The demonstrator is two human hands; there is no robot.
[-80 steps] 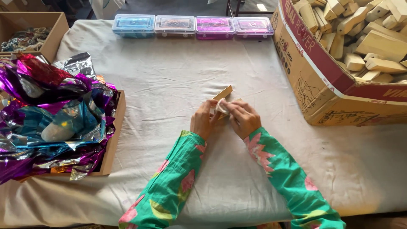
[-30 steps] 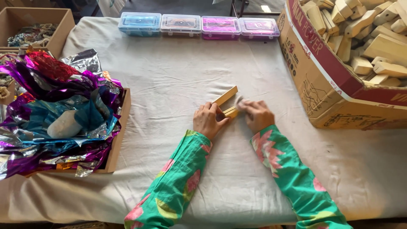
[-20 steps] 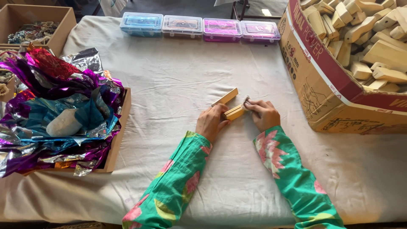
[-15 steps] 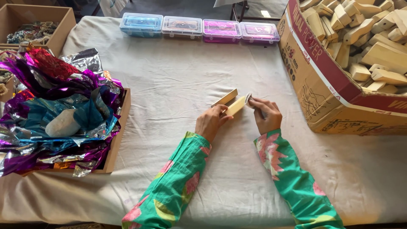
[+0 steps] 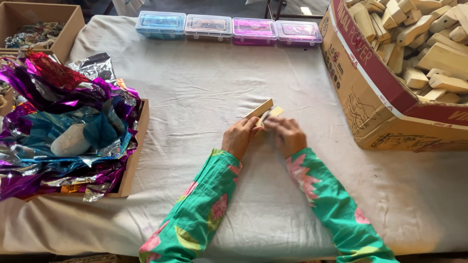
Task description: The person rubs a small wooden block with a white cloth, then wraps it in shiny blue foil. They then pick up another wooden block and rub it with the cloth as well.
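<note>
We pinch the wooden block [image 5: 260, 108] in our left hand [image 5: 240, 137]; its long axis runs up-right from the fingers. Our right hand [image 5: 287, 135] closes on a second block [image 5: 274, 112] just beside it.

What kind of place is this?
Probably a craft or packing workbench: a cloth-covered table, a cardboard box of wooden pieces, and a tray of shiny foil sheets.

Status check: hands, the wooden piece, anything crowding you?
Left hand grips wooden block. Right hand on its near end. Cloth-covered table around them bare; cardboard box off right.
</note>
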